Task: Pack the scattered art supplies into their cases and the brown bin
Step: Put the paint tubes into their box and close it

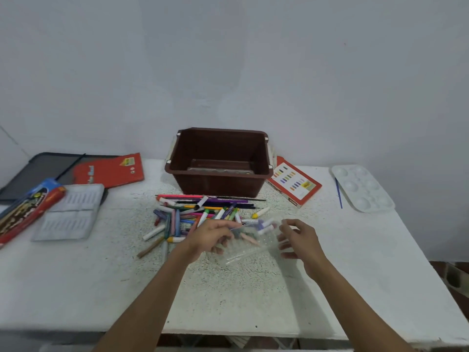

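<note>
Pinching clear tray [250,251], few crayons [250,238] inside: left hand [208,237], right hand [302,240]; brown bin [220,185] holds flat case [220,170]

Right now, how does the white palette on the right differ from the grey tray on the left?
The palette has round wells; the grey tray has rows of narrow slots. The palette lies right of the brown bin, beside a blue brush; the grey tray lies left of it. Both lie flat on the table and look empty.
</note>
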`<action>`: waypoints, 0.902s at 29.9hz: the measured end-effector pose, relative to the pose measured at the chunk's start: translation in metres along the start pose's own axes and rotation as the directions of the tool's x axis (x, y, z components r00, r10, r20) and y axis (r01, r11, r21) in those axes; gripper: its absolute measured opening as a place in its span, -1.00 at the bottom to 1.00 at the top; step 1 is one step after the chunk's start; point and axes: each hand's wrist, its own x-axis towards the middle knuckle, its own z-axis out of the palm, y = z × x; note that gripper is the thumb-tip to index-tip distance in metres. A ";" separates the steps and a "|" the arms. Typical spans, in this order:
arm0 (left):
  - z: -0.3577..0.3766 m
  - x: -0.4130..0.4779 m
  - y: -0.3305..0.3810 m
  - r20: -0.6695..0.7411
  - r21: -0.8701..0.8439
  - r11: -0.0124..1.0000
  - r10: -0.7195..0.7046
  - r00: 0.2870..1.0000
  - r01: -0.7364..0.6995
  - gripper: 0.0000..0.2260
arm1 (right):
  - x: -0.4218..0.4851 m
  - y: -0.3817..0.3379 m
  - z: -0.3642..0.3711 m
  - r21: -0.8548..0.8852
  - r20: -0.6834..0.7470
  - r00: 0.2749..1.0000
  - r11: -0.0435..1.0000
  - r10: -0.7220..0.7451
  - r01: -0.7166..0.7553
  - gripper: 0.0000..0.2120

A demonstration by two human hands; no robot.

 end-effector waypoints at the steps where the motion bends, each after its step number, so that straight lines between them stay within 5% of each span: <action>1: -0.008 -0.003 -0.002 -0.011 0.006 1.000 0.006 1.000 -0.006 -0.75 | -0.001 -0.002 0.006 -0.005 0.008 1.000 1.000 -0.008 0.008 -0.88; 11: -0.061 -0.031 -0.020 -0.180 -0.094 0.994 0.030 0.983 -0.048 -0.80 | -0.018 -0.015 0.040 -0.019 0.080 0.996 0.999 -0.024 0.026 -0.87; 19: -0.082 -0.043 -0.037 -0.279 -0.353 0.931 -0.005 0.960 -0.098 -0.71 | -0.024 -0.011 0.057 0.030 0.105 0.994 1.000 -0.007 0.004 -0.89; 23: -0.088 -0.045 -0.044 -0.283 -0.348 0.932 0.000 0.959 -0.103 -0.53 | -0.025 -0.009 0.062 0.049 0.112 0.994 0.999 0.003 -0.009 -0.91; 27: -0.089 -0.046 -0.048 -0.265 -0.298 0.950 0.011 0.964 -0.093 -0.62 | -0.027 -0.008 0.062 0.055 0.119 0.993 0.998 0.002 -0.008 -0.91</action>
